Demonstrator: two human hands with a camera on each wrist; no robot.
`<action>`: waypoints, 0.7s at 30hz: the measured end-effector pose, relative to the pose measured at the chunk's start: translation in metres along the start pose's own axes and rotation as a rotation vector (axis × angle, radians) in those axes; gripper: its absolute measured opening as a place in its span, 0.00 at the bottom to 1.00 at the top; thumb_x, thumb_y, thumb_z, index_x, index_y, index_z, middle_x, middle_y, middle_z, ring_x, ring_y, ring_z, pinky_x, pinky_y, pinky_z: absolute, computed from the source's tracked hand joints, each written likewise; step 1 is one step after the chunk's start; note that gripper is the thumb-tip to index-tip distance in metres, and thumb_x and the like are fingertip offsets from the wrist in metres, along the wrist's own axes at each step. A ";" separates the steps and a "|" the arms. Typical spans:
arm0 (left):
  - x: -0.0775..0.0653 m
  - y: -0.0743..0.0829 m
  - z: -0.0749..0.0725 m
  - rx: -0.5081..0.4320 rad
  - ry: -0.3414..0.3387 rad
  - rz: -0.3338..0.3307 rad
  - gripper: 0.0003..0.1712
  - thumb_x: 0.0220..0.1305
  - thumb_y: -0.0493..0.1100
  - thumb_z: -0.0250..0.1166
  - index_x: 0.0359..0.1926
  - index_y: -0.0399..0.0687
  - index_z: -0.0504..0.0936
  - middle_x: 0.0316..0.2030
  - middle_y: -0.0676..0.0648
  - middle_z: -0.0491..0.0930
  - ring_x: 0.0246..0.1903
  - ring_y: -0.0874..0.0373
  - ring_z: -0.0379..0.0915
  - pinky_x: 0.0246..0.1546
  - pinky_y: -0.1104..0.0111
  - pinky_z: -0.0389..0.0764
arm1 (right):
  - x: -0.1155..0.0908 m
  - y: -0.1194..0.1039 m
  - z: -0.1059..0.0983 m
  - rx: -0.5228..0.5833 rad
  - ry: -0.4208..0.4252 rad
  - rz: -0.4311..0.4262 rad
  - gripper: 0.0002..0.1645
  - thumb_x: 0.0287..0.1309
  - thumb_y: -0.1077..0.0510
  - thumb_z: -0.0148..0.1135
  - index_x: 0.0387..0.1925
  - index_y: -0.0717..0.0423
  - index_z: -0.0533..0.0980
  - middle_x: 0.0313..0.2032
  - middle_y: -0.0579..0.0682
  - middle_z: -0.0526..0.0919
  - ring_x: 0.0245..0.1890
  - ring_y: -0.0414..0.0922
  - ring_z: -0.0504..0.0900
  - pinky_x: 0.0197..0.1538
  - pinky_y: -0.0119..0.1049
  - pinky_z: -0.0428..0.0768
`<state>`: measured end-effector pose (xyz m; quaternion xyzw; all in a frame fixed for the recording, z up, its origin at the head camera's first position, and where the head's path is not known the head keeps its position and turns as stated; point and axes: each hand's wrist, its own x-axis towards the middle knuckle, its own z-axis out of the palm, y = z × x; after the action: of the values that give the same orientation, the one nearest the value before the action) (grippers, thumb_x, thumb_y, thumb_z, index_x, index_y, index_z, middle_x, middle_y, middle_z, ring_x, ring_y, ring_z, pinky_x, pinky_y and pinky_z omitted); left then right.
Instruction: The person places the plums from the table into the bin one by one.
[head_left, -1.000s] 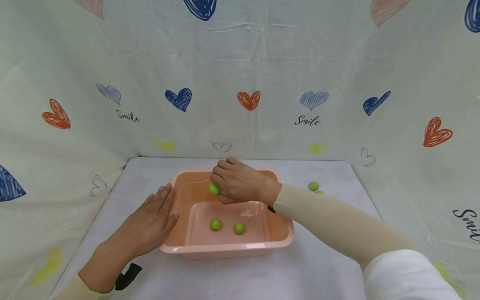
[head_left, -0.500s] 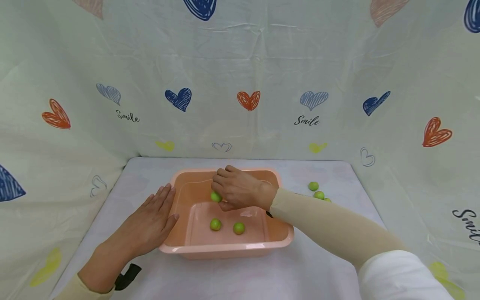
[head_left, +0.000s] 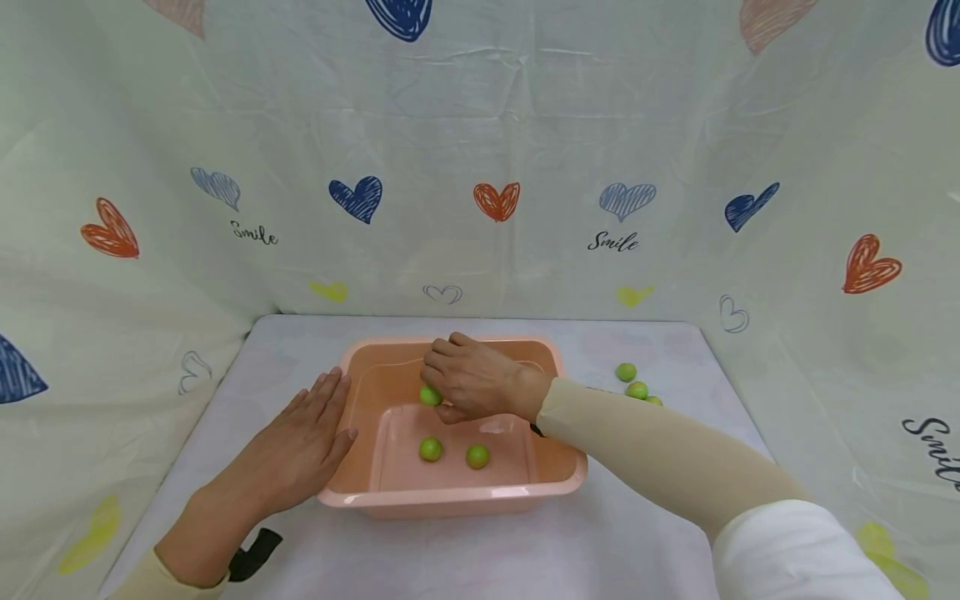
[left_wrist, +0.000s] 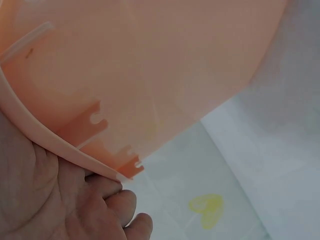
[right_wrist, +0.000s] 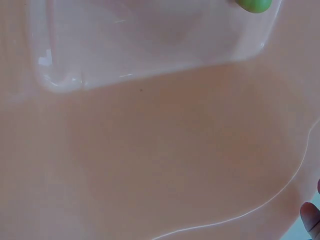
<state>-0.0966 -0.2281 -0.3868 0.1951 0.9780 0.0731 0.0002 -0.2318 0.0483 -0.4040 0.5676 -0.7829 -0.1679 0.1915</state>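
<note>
A peach-pink plastic basin [head_left: 450,498] stands on the table. Along its left rim rests my left hand [head_left: 303,446], fingers straight, back facing up; the left wrist view shows the palm against the rim's outer side. Over the basin's back part, my right hand [head_left: 480,379] pinches a small round green fruit [head_left: 431,395]. Two more lie apart on the basin floor, a left green fruit [head_left: 431,449] and a right green fruit [head_left: 477,456]. In the right wrist view, a green fruit [right_wrist: 255,4] shows at the top and a fingertip [right_wrist: 311,217] at the right edge.
Right of the basin, several loose fruits lie on the white table [head_left: 645,517], among them a green fruit [head_left: 626,372] and a slightly reddish one [head_left: 637,390]; the right forearm partly hides this group. A heart-print curtain [head_left: 525,125] hangs behind and at both sides.
My right hand has lowered a little into the basin with the fruit in its fingers, and more of the loose fruits at the right show. The left hand has stayed still.
</note>
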 end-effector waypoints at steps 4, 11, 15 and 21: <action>0.000 0.001 0.000 -0.004 -0.002 -0.005 0.41 0.83 0.52 0.53 0.80 0.27 0.54 0.81 0.28 0.52 0.79 0.31 0.51 0.77 0.39 0.60 | -0.001 0.000 0.000 0.006 -0.024 0.016 0.23 0.71 0.34 0.52 0.46 0.48 0.75 0.41 0.44 0.78 0.44 0.46 0.73 0.49 0.39 0.73; 0.000 0.002 -0.001 -0.004 -0.008 -0.014 0.41 0.83 0.52 0.52 0.80 0.27 0.54 0.81 0.28 0.52 0.80 0.31 0.51 0.77 0.38 0.59 | -0.002 0.000 0.001 0.015 -0.023 0.019 0.24 0.71 0.33 0.54 0.44 0.49 0.74 0.40 0.44 0.77 0.43 0.46 0.73 0.49 0.39 0.72; 0.000 0.002 -0.001 0.003 -0.007 -0.016 0.41 0.83 0.52 0.52 0.80 0.26 0.54 0.81 0.28 0.52 0.80 0.31 0.52 0.77 0.39 0.60 | -0.002 0.000 0.001 0.012 -0.013 0.019 0.23 0.71 0.34 0.53 0.44 0.48 0.75 0.40 0.44 0.78 0.44 0.46 0.73 0.49 0.39 0.72; 0.000 0.003 -0.001 0.003 -0.011 -0.017 0.41 0.82 0.52 0.53 0.80 0.26 0.53 0.81 0.28 0.52 0.79 0.31 0.51 0.77 0.39 0.60 | -0.001 0.002 -0.002 0.023 -0.007 0.024 0.24 0.71 0.34 0.54 0.46 0.49 0.75 0.41 0.45 0.78 0.44 0.46 0.73 0.50 0.39 0.71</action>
<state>-0.0958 -0.2259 -0.3854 0.1873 0.9797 0.0707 0.0061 -0.2319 0.0502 -0.4016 0.5598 -0.7922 -0.1584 0.1843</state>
